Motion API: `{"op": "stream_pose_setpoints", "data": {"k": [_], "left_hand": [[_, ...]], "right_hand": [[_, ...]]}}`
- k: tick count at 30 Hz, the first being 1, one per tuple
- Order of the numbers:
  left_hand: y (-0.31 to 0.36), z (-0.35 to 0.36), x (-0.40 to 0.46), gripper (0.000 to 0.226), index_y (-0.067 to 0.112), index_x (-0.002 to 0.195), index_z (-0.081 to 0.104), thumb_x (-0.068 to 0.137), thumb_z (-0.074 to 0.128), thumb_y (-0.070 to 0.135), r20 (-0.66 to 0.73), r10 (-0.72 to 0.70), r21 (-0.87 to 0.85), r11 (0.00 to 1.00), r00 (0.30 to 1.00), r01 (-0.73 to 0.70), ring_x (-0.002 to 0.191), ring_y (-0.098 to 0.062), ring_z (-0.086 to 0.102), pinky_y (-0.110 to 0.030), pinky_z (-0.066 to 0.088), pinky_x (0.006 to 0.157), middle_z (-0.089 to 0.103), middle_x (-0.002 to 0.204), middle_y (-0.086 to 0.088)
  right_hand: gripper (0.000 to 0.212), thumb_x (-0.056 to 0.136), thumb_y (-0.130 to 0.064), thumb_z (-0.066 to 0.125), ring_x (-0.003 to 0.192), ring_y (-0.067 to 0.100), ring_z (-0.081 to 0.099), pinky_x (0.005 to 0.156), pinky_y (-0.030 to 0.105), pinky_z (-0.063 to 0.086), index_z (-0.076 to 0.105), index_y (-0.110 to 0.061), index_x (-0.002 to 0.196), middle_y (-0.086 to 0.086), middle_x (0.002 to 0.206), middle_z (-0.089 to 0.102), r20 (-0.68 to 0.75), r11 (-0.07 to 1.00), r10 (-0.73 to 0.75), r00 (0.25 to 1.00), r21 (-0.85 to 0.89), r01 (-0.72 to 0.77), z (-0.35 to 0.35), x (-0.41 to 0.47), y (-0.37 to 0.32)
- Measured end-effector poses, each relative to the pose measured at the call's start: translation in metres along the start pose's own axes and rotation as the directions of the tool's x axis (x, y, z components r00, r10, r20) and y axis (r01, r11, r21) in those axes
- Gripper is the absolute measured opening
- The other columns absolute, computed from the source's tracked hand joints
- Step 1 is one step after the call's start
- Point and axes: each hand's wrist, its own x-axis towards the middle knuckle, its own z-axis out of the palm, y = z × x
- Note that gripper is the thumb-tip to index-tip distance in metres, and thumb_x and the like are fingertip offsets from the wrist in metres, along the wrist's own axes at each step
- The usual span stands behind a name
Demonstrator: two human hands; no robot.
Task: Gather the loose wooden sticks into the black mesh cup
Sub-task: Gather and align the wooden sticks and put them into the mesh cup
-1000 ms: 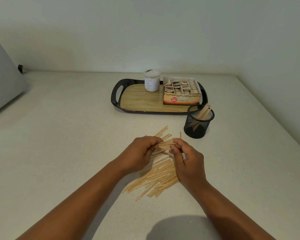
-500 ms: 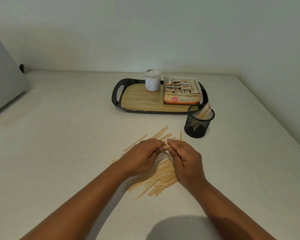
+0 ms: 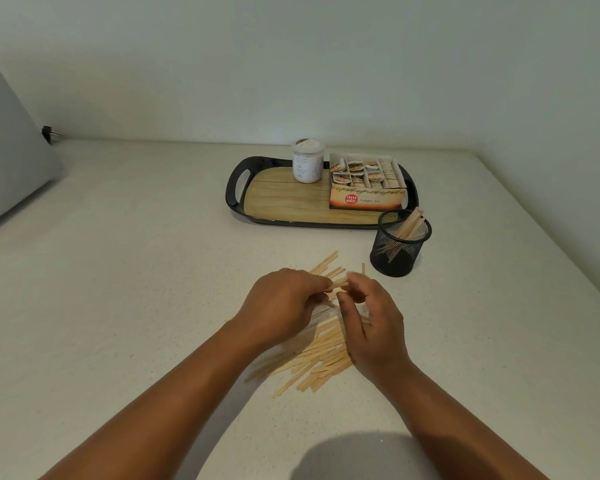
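Observation:
A pile of loose wooden sticks [image 3: 321, 355] lies on the pale counter under and between my hands. My left hand [image 3: 281, 306] is closed on a small bundle of sticks [image 3: 338, 283] whose ends poke out to the right. My right hand [image 3: 371, 323] meets that bundle at its fingertips, with the other fingers curled loosely above the pile. The black mesh cup [image 3: 400, 242] stands upright to the upper right of my hands, with several sticks leaning inside it.
A black-rimmed tray [image 3: 234, 192] with a wood-look floor sits behind the cup, carrying a white jar [image 3: 307, 161] and an open tea-bag box [image 3: 366, 181]. A grey slab [image 3: 7, 140] leans at the far left. Walls close the back and right.
Both hands have stayed over the pile, fingers working the small bundle together. The single stick lying out to the left half a second ago is now hidden under my left hand.

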Motion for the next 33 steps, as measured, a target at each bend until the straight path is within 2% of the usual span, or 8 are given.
{"op": "stream_pose_setpoints", "data": {"k": [3, 6, 12, 16, 19, 25, 29, 33], "left_hand": [[0.002, -0.005, 0.000, 0.011, 0.028, 0.102, 0.077, 0.096, 0.068, 0.026, -0.045, -0.202, -0.366, 0.915, 0.978, 0.171, 0.077, -0.011, 0.069, -0.040, 0.058, 0.074, 0.076, 0.087, 0.009], [0.007, -0.008, 0.003, 0.007, 0.022, 0.096, 0.077, 0.091, 0.075, 0.019, -0.041, -0.380, -0.740, 0.633, 0.924, 0.227, 0.081, -0.017, 0.074, -0.034, 0.061, 0.074, 0.077, 0.086, 0.001], [0.015, -0.002, 0.002, 0.002, 0.015, 0.098, 0.068, 0.096, 0.067, 0.014, 0.098, -0.434, -0.940, 0.256, 0.895, 0.227, 0.101, -0.025, 0.075, -0.041, 0.058, 0.091, 0.079, 0.099, -0.011], [0.018, 0.006, 0.000, 0.006, 0.015, 0.097, 0.066, 0.099, 0.062, 0.011, 0.188, -0.406, -0.943, 0.180, 0.894, 0.280, 0.111, -0.025, 0.072, -0.046, 0.051, 0.102, 0.078, 0.107, -0.013], [0.019, 0.007, -0.001, 0.008, 0.014, 0.100, 0.064, 0.099, 0.061, 0.007, 0.226, -0.395, -0.938, 0.158, 0.890, 0.308, 0.112, -0.022, 0.071, -0.037, 0.054, 0.094, 0.078, 0.111, -0.009], [0.017, 0.005, 0.000, 0.033, 0.025, 0.130, 0.058, 0.101, 0.059, 0.008, 0.034, -0.559, -0.940, 0.264, 0.829, 0.216, 0.097, -0.020, 0.075, -0.029, 0.061, 0.085, 0.076, 0.112, -0.001], [0.015, 0.006, -0.002, 0.024, 0.020, 0.124, 0.066, 0.106, 0.050, 0.018, 0.015, -0.548, -0.923, 0.313, 0.837, 0.222, 0.091, -0.018, 0.073, -0.027, 0.060, 0.083, 0.078, 0.108, -0.002], [0.016, 0.006, -0.004, 0.020, 0.014, 0.113, 0.066, 0.107, 0.048, 0.017, 0.112, -0.472, -0.941, 0.232, 0.875, 0.246, 0.087, -0.014, 0.072, -0.024, 0.060, 0.080, 0.078, 0.110, -0.006]], "right_hand": [[0.041, 0.101, -0.046, 0.055, 0.111, -0.001, 0.060, 0.088, 0.007, 0.048, 0.045, -0.038, 0.139, -0.022, 0.117, 0.059, 0.018, 0.994, 0.059, 0.998, 0.094, -0.061, -0.001, -0.001, -0.001], [0.043, 0.099, -0.061, 0.052, 0.108, 0.001, 0.060, 0.085, 0.008, 0.048, 0.049, -0.038, 0.134, -0.019, 0.112, 0.061, 0.067, 0.993, 0.046, 0.997, 0.105, -0.053, -0.002, -0.001, -0.001], [0.031, 0.098, -0.064, 0.051, 0.099, 0.000, 0.063, 0.077, 0.008, 0.051, 0.056, -0.039, 0.116, -0.031, 0.099, 0.058, 0.141, 0.993, 0.043, 0.989, 0.101, -0.058, -0.002, 0.002, -0.007], [0.023, 0.105, -0.050, 0.048, 0.094, -0.009, 0.064, 0.077, 0.004, 0.049, 0.061, -0.033, 0.116, -0.019, 0.100, 0.065, 0.115, 0.995, 0.030, 0.993, 0.086, -0.040, -0.001, 0.002, -0.005], [0.025, 0.105, -0.037, 0.051, 0.085, -0.006, 0.064, 0.077, 0.002, 0.047, 0.069, -0.022, 0.112, -0.007, 0.097, 0.073, 0.090, 0.999, 0.029, 0.996, 0.025, -0.031, 0.000, 0.000, 0.000], [0.035, 0.104, -0.034, 0.049, 0.083, 0.006, 0.065, 0.076, 0.006, 0.049, 0.075, -0.010, 0.106, 0.002, 0.094, 0.076, 0.035, 0.999, 0.032, 0.999, -0.044, -0.031, -0.001, 0.000, 0.003], [0.038, 0.104, -0.039, 0.047, 0.086, 0.007, 0.066, 0.077, 0.015, 0.053, 0.073, -0.011, 0.107, 0.002, 0.096, 0.075, 0.072, 0.999, 0.039, 0.997, -0.022, -0.037, 0.000, 0.000, 0.001], [0.037, 0.107, -0.041, 0.042, 0.088, 0.009, 0.065, 0.074, 0.024, 0.057, 0.068, -0.015, 0.112, -0.002, 0.099, 0.071, 0.127, 0.998, 0.051, 0.991, 0.020, -0.054, 0.001, 0.001, 0.000]]}}
